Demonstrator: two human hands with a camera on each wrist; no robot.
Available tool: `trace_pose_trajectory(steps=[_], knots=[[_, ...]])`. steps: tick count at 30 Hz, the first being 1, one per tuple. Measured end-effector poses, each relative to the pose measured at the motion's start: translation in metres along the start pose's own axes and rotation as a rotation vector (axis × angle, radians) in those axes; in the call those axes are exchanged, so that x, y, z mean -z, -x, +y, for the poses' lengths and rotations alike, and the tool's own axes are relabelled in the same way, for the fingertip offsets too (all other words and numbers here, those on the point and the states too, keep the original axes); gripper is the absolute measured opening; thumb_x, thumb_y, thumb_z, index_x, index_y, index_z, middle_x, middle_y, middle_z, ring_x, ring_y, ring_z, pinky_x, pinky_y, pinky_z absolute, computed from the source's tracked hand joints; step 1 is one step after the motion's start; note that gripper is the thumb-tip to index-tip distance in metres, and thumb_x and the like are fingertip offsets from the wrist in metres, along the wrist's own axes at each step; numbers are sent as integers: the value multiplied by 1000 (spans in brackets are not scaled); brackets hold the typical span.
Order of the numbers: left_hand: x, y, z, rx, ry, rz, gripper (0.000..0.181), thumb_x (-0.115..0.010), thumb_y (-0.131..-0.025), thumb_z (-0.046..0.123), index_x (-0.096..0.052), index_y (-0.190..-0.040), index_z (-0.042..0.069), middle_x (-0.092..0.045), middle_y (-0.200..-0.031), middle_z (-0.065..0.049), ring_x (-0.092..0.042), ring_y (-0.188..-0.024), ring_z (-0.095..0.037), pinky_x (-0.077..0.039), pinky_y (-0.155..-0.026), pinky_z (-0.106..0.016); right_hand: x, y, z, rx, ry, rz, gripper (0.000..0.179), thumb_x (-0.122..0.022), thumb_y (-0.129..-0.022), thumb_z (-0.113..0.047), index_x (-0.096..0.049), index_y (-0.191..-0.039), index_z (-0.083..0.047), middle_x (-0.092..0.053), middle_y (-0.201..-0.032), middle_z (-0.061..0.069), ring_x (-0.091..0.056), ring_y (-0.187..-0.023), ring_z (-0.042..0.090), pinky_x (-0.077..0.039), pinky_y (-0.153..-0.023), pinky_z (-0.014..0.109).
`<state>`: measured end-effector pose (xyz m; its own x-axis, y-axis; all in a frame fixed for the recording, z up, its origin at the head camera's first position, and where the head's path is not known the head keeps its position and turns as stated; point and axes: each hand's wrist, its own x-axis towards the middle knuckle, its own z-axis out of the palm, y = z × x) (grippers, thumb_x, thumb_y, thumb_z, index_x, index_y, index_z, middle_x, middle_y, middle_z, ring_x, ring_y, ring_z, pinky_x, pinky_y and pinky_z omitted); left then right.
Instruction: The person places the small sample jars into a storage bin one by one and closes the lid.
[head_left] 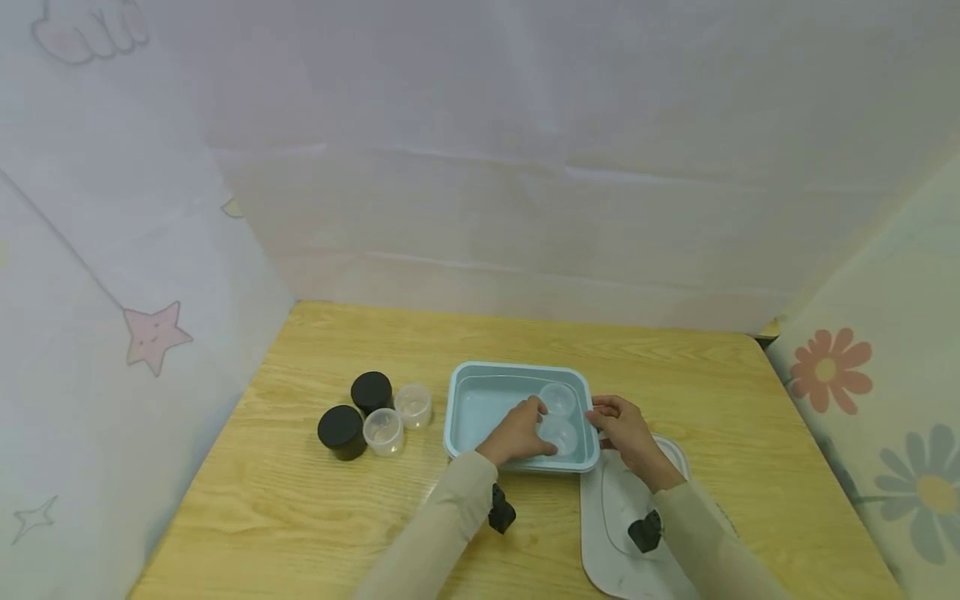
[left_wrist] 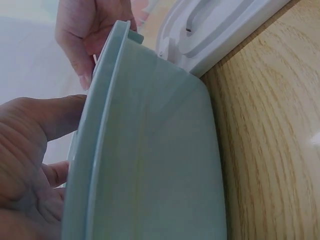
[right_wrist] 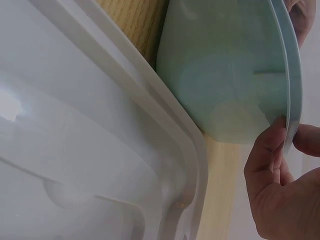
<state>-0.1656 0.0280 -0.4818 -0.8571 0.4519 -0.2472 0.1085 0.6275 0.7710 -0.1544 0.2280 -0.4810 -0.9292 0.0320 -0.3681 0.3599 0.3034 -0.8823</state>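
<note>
A light blue plastic tub (head_left: 480, 408) stands on the wooden table with two clear plastic cups at its right end, a far cup (head_left: 557, 398) and a near cup (head_left: 561, 435). My left hand (head_left: 517, 433) reaches over the tub's front rim, its thumb and fingers curved round the near cup. In the left wrist view the tub wall hides that cup and part of the left hand (left_wrist: 30, 155). My right hand (head_left: 622, 429) pinches the tub's right rim; the right wrist view shows thumb and fingers (right_wrist: 265, 155) on either side of the edge.
A white lid (head_left: 607, 525) lies on the table (head_left: 255, 517) under my right forearm, close against the tub. To the tub's left stand two black-lidded jars (head_left: 341, 429) and two more clear cups (head_left: 384, 432). Printed cloth walls (head_left: 487, 208) surround the table's back and sides.
</note>
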Motion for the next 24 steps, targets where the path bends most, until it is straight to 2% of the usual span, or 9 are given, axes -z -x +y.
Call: trace_pose_trajectory(steps=[5, 12, 24], knots=[[5, 1, -2, -27, 19, 15, 52, -78, -79, 20, -49, -121, 6, -58, -115, -10, -57, -101, -22, -49, -84, -32, 0, 0, -2, -15, 12, 8, 43, -55, -96, -13, -43, -133, 5, -59, -101, 5, -58, -78, 8, -54, -60, 25], [17, 10, -11, -68, 109, 86, 48, -72, -85, 17, -49, -125, 3, -56, -122, -15, -55, -111, -30, -49, -88, -37, 0, 2, -1, -14, 2, -7, 44, -55, -96, -13, -42, -134, 6, -58, -103, 6, -59, -78, 8, -54, -61, 25], [53, 31, -29, -49, 231, 210, 46, -68, -88, 16, -48, -128, 2, -52, -128, -18, -52, -114, -32, -49, -89, -44, -1, -1, -1, -14, -2, 1, 43, -54, -96, -12, -42, -134, 6, -59, -101, 4, -59, -77, 7, -54, -62, 25]])
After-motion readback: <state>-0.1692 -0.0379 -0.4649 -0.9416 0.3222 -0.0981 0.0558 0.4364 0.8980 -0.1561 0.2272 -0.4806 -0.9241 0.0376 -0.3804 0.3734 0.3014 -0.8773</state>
